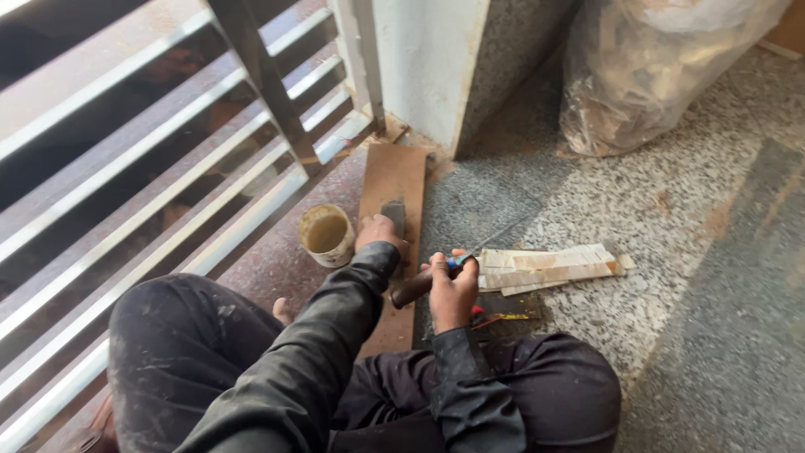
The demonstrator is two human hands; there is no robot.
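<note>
Crouched on the floor, our left hand [379, 232] presses flat on the long brown wooden board [392, 180] beside the glue tin [327, 236], right hand [451, 289] clamped round a dark-handled chisel [419, 286]; board looks stiff, light, best gripped along edges.

Speckled grey-and-white granite floor [671, 210] ran under daylight, with a reddish strip along a slanted metal railing [168, 168] at left, a white-plastered pillar with granite side [436, 59] rising at centre top, and a bulging clear plastic sack [646, 67] slumped beside it at upper right.
</note>
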